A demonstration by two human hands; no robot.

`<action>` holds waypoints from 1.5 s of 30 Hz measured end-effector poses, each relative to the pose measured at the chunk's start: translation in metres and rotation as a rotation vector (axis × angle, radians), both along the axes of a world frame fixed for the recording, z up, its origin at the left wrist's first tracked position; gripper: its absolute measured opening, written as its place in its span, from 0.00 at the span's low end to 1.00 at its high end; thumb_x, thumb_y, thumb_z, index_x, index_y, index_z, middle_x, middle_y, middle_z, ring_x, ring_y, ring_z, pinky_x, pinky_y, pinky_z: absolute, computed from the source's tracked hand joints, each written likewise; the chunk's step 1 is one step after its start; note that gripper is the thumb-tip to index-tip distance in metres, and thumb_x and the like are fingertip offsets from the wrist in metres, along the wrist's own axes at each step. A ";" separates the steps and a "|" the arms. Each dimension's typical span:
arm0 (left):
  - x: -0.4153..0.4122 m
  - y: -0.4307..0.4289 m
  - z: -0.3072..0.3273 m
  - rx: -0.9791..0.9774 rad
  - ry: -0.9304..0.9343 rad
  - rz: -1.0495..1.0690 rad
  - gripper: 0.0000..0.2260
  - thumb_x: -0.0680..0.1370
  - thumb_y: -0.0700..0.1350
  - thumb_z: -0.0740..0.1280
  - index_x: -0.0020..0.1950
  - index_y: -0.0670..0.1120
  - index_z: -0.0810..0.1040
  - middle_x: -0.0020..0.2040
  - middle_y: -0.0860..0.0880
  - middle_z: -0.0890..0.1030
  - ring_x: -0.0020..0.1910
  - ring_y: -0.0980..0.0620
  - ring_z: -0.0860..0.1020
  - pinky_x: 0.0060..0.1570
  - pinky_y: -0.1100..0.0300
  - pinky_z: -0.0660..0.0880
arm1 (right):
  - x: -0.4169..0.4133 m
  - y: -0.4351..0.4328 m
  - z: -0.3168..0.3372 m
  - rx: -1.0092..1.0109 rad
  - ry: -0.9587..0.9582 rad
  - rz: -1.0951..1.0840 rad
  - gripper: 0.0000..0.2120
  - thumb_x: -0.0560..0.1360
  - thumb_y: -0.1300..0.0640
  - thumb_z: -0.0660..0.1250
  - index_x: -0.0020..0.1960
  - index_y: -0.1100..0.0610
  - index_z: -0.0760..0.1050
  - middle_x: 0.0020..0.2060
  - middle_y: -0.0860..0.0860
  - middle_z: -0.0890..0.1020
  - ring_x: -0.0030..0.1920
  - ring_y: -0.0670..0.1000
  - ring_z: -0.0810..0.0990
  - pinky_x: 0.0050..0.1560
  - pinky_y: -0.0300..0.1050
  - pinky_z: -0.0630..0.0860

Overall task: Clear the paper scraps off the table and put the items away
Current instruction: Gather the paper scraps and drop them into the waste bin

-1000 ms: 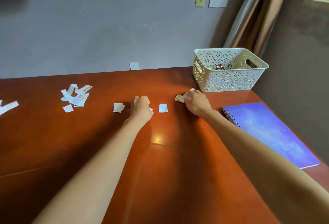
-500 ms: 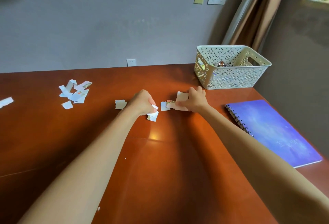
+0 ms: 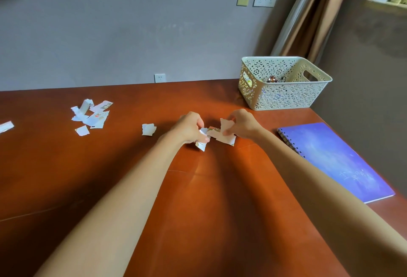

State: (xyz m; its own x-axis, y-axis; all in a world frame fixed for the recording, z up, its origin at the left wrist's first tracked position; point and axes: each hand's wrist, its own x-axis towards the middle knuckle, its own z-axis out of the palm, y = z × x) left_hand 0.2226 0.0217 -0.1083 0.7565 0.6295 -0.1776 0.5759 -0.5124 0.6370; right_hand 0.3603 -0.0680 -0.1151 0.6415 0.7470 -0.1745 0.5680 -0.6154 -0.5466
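**Gathering of paper scraps above the table (image 3: pixel 209 199).** The left hand (image 3: pixel 190 128) pinched a few small scraps (image 3: pixel 202 143) between thumb and fingertips, and the right hand (image 3: pixel 242 124) pinched larger torn pieces (image 3: pixel 222 134). The two hands were close together, and their papers met or overlapped in the space between them. Which hand was to receive the other's load could not be told. A loose scrap (image 3: pixel 148 129) lay just outboard of the left hand, a heap of scraps (image 3: pixel 92 114) lay well beyond it on the same side, and a strip (image 3: pixel 6 126) lay farther out again. A perforated basket (image 3: pixel 286 98) stood ahead of the right hand and to its outer side. A spiral notebook (image 3: pixel 334 160) lay outboard of the right forearm, nearer the body. The step in hand appeared to be the merging of both pinches into one bundle. Done well, it probably required one hand to close over the whole stack before the other let go, since thin torn paper slips and flutters easily. The lowest of the small scraps hung below the left fingers and looked likeliest to drop. The freed hand could then collect the loose scrap close by.
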 end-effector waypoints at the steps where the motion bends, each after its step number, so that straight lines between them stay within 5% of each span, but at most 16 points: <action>1: 0.002 -0.003 -0.001 0.034 0.022 0.003 0.22 0.70 0.43 0.74 0.62 0.42 0.74 0.62 0.41 0.74 0.57 0.45 0.75 0.52 0.54 0.75 | 0.000 -0.002 0.002 0.015 0.000 0.016 0.24 0.68 0.61 0.75 0.61 0.64 0.74 0.57 0.61 0.78 0.47 0.53 0.73 0.37 0.43 0.70; 6: 0.011 -0.009 -0.004 0.076 0.016 0.049 0.16 0.72 0.42 0.72 0.58 0.38 0.78 0.62 0.41 0.74 0.66 0.45 0.68 0.57 0.53 0.73 | 0.003 -0.010 0.012 0.006 0.113 0.051 0.27 0.68 0.63 0.74 0.65 0.65 0.71 0.53 0.58 0.76 0.47 0.52 0.73 0.35 0.38 0.69; 10: 0.015 -0.011 -0.004 0.094 0.041 0.063 0.19 0.72 0.41 0.73 0.61 0.39 0.75 0.63 0.41 0.73 0.65 0.44 0.70 0.58 0.53 0.74 | -0.002 -0.016 0.006 -0.129 0.039 0.095 0.29 0.68 0.60 0.75 0.66 0.61 0.68 0.62 0.57 0.72 0.59 0.56 0.74 0.47 0.41 0.70; 15: 0.017 -0.012 0.000 0.096 0.079 0.041 0.21 0.72 0.41 0.72 0.64 0.41 0.73 0.65 0.42 0.69 0.61 0.44 0.72 0.56 0.55 0.73 | -0.007 -0.015 0.009 -0.187 0.011 0.122 0.22 0.67 0.58 0.75 0.58 0.63 0.74 0.48 0.54 0.75 0.46 0.53 0.73 0.32 0.38 0.67; 21: 0.016 -0.012 -0.002 0.107 0.090 0.047 0.15 0.73 0.40 0.71 0.59 0.39 0.78 0.65 0.41 0.72 0.64 0.44 0.71 0.58 0.53 0.73 | -0.006 -0.020 0.011 -0.113 0.007 0.148 0.15 0.66 0.63 0.76 0.49 0.66 0.77 0.42 0.54 0.74 0.43 0.52 0.72 0.32 0.37 0.66; 25: 0.016 -0.011 -0.002 0.102 0.089 0.025 0.13 0.74 0.39 0.70 0.58 0.40 0.79 0.58 0.42 0.77 0.54 0.44 0.78 0.46 0.58 0.76 | -0.005 -0.019 0.020 -0.056 0.023 0.222 0.20 0.66 0.65 0.75 0.57 0.63 0.76 0.52 0.58 0.77 0.50 0.53 0.74 0.39 0.40 0.70; 30: 0.019 -0.007 -0.005 0.087 0.086 -0.009 0.18 0.73 0.37 0.70 0.63 0.43 0.73 0.59 0.42 0.77 0.56 0.44 0.77 0.53 0.55 0.77 | -0.012 -0.004 0.016 -0.171 -0.009 0.351 0.31 0.68 0.64 0.74 0.68 0.58 0.68 0.65 0.55 0.74 0.63 0.56 0.73 0.59 0.48 0.73; 33: 0.019 -0.004 -0.005 0.055 0.105 -0.050 0.25 0.72 0.36 0.71 0.68 0.44 0.68 0.63 0.42 0.74 0.60 0.43 0.75 0.56 0.53 0.76 | -0.011 0.001 0.014 -0.188 -0.011 0.323 0.23 0.68 0.62 0.74 0.62 0.58 0.73 0.59 0.56 0.77 0.57 0.56 0.76 0.50 0.46 0.75; 38: 0.021 -0.005 -0.004 0.062 0.104 -0.086 0.14 0.73 0.37 0.71 0.58 0.42 0.77 0.58 0.41 0.77 0.55 0.44 0.77 0.50 0.56 0.77 | -0.009 -0.002 0.010 -0.185 0.028 0.273 0.20 0.68 0.60 0.74 0.58 0.62 0.75 0.47 0.54 0.75 0.45 0.52 0.73 0.32 0.36 0.69; 42: 0.018 -0.009 -0.004 0.014 0.047 -0.057 0.11 0.73 0.37 0.70 0.55 0.39 0.79 0.56 0.42 0.79 0.55 0.44 0.78 0.50 0.57 0.77 | -0.008 -0.007 0.007 -0.135 0.032 0.255 0.14 0.68 0.62 0.74 0.51 0.65 0.77 0.42 0.54 0.75 0.42 0.52 0.73 0.33 0.38 0.67; 45: 0.007 -0.009 0.000 -0.021 -0.024 -0.031 0.09 0.73 0.38 0.70 0.52 0.39 0.79 0.49 0.44 0.77 0.49 0.47 0.76 0.39 0.62 0.74 | -0.012 -0.010 0.008 -0.040 0.035 0.235 0.14 0.67 0.63 0.74 0.47 0.71 0.76 0.37 0.55 0.72 0.36 0.51 0.68 0.32 0.40 0.62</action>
State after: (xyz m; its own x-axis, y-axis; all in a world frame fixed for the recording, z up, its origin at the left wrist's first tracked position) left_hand 0.2294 0.0124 -0.1079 0.7797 0.6019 -0.1723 0.5446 -0.5164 0.6609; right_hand 0.3480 -0.0778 -0.1070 0.4442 0.8671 -0.2255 0.6793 -0.4901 -0.5462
